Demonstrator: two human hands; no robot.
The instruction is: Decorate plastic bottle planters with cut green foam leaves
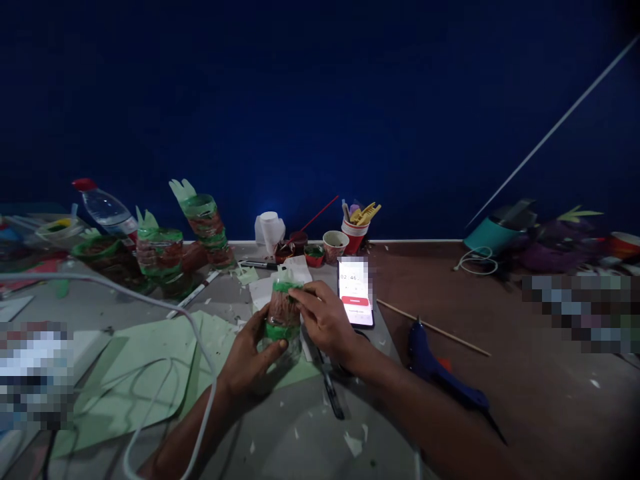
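Observation:
Between my hands stands a cut plastic bottle point(284, 310), painted in green and brown bands, with a see-through lower part and pale green paper pieces at its top. My left hand point(257, 350) is wrapped round its lower left side, thumb across the front. The fingers of my right hand point(325, 317) are closed at the upper right edge, by the green band; whether a small piece lies under the fingertips is hidden. Below my right wrist lies a dark pen-like tool point(333, 393). White paper point(295, 270) is behind the bottle.
Similar painted bottles point(160, 253) stand at the left. A lit phone point(356, 293), a wooden stick point(435, 327) and a blue glue gun point(445, 373) lie to the right. Paper cups point(335, 247) line the wall. A white cable point(207, 353) loops over green paper point(145, 360).

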